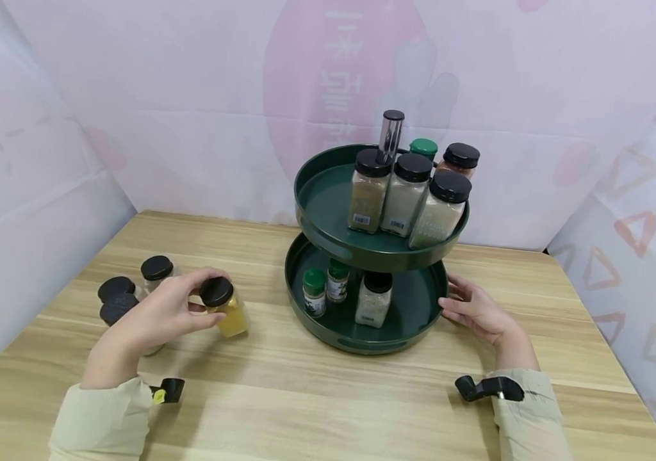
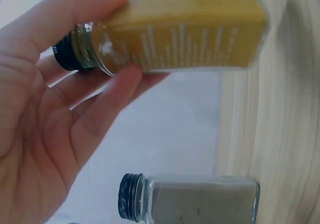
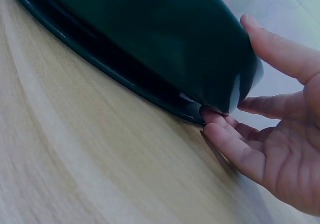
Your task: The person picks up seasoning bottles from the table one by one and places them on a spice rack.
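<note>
"How is the left hand engaged?"
"A yellow jar is pinched near its lid. By the right hand, loosely spread, the side of the lower tray is touched."
"And the room around?"
"A wide strip of table is left between the yellow jar and the lower tray. In the upper tray, tall jars are crowded rightward. Two green-capped shakers are stood near the lower tray's left edge."
</note>
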Demonstrator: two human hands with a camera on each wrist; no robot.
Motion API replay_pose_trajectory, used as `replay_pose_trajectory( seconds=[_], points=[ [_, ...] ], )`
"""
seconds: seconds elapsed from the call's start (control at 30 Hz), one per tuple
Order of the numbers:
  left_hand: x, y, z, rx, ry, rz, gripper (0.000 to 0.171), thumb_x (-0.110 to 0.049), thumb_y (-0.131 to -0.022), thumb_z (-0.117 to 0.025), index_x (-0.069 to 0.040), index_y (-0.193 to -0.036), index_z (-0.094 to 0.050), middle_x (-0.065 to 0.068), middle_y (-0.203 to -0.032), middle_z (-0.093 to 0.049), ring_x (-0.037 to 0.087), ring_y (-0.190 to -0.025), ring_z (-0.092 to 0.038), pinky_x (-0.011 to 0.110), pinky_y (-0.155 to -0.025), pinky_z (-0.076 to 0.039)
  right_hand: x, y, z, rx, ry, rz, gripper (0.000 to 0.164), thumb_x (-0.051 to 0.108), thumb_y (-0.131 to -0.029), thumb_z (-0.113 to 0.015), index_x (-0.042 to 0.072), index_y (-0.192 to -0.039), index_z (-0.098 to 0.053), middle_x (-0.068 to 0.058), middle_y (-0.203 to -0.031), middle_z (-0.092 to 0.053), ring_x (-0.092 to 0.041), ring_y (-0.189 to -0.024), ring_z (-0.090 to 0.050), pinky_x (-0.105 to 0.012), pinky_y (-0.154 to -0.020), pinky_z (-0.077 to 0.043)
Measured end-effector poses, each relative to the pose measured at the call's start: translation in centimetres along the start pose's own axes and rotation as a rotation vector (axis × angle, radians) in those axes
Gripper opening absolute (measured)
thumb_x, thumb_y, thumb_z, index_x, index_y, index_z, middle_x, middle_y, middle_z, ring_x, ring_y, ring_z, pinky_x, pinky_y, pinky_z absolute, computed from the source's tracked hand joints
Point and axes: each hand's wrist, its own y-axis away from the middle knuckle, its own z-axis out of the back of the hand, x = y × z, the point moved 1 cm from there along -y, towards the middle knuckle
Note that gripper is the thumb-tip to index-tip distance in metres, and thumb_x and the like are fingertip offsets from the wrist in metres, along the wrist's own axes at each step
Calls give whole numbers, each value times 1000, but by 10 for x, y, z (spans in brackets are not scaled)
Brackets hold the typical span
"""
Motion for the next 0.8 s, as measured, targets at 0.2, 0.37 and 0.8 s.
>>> replay_pose_trajectory(
  seconds=[0.2,0.37,0.8],
  points=[
    [-5,-7,-4,-53,-43,-87,48,-9,-81,-81,-12,-123,-58,1,-108,-70,7,-96,-66,30,-84,-59,-1,0,0,1,2,-1,85,10,-99,-59,2,-158,2,-33,-161,0,0,-111,-56,-15,-92,-52],
    [-10,-11,-6,-83,-71,-132,49,-7,-80,-82,-10,-123,-59,1,-107,-71,7,-94,-68,32,-84,-60,1,0,0,-9,-1,-11,85,11,-99,-59,2,-158,1,-32,-162,0,0,-111,-54,-15,-91,-52],
    [-30,-23,-11,-62,-27,-163,52,-10,-81,-82,-14,-126,-58,2,-114,-69,14,-96,-68,34,-83,-61,0,-1,0,-17,-15,-13,84,8,-99,-59,2,-158,0,-31,-161,-1,1,-108,-53,-15,-91,-53]
  ],
)
